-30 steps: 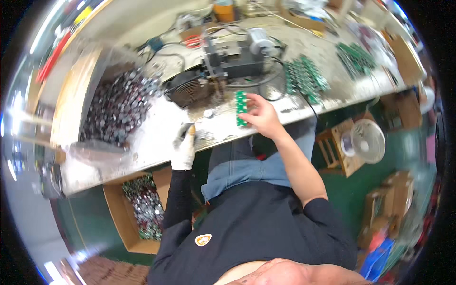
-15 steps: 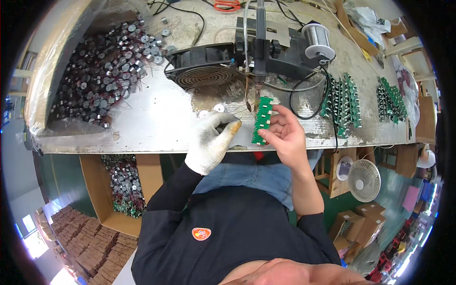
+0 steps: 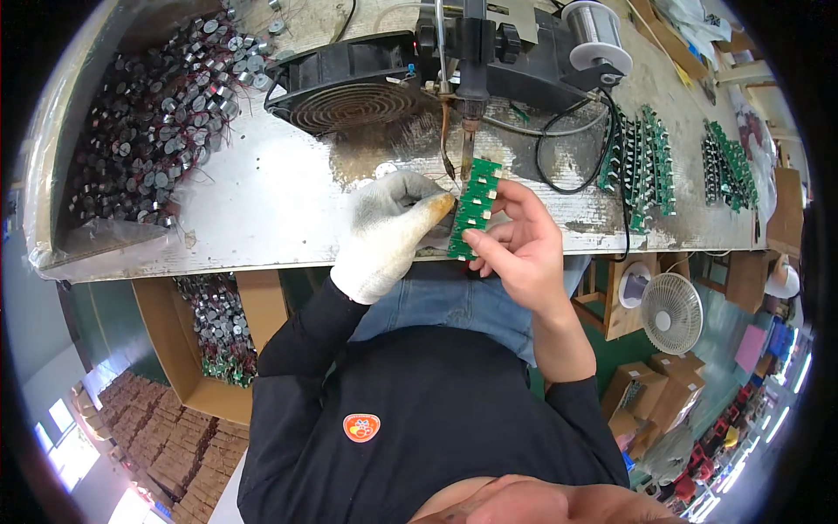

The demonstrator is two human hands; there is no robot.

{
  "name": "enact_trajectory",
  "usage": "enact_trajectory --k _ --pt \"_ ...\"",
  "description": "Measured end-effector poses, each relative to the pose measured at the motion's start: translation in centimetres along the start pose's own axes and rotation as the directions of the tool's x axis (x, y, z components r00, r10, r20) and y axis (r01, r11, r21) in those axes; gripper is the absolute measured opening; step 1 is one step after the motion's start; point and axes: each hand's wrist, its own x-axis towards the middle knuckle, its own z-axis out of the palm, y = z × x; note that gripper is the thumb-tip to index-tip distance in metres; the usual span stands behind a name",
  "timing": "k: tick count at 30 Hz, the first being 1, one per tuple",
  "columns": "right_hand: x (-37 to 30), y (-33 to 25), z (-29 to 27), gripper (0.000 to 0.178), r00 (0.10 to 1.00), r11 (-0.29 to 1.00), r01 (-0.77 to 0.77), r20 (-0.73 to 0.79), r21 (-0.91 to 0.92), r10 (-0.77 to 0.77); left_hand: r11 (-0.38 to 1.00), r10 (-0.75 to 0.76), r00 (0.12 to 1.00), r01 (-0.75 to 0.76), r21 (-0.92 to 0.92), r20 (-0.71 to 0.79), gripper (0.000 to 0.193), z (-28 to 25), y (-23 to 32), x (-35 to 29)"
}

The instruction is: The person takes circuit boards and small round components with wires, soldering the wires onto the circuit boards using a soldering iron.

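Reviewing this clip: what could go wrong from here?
The right hand is bare and could get burned if it slides up toward the soldering iron, should that be hot. The green circuit board has its upper end beside the iron's tip and might scorch. The black cable hanging over the table's edge could snag.

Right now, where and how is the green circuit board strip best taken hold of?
Probably by the lower half of its right long edge, coming from the right. The green circuit board strip is long and narrow, its upper end close to the soldering iron tip, and the gloved left hand is at its left. The right hand holds it from the right.
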Motion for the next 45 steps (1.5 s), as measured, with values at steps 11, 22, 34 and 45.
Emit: enact_trajectory --k 11,22,34,45 --pt "0.1 0.4 0.3 0.047 0.999 0.999 0.033 0.017 -0.007 -0.033 0.980 -0.064 0.998 0.061 -0.191 -0.012 0.017 0.3 -0.3 0.0" --pt "0.0 0.0 0.5 0.046 0.997 0.997 0.078 0.003 0.006 -0.078 0.989 -0.026 0.999 0.020 -0.150 -0.038 0.018 0.5 0.5 -0.2" --pt "-0.3 0.8 0.4 0.046 0.997 0.997 0.069 0.017 0.030 -0.069 0.969 -0.048 0.999 0.044 -0.241 -0.012 0.015 0.6 -0.3 -0.3" --pt "-0.3 0.6 0.4 0.044 0.997 0.996 0.076 0.027 0.040 -0.077 1.000 0.022 0.999 -0.023 -0.017 -0.024 0.015 0.5 -0.3 0.4"
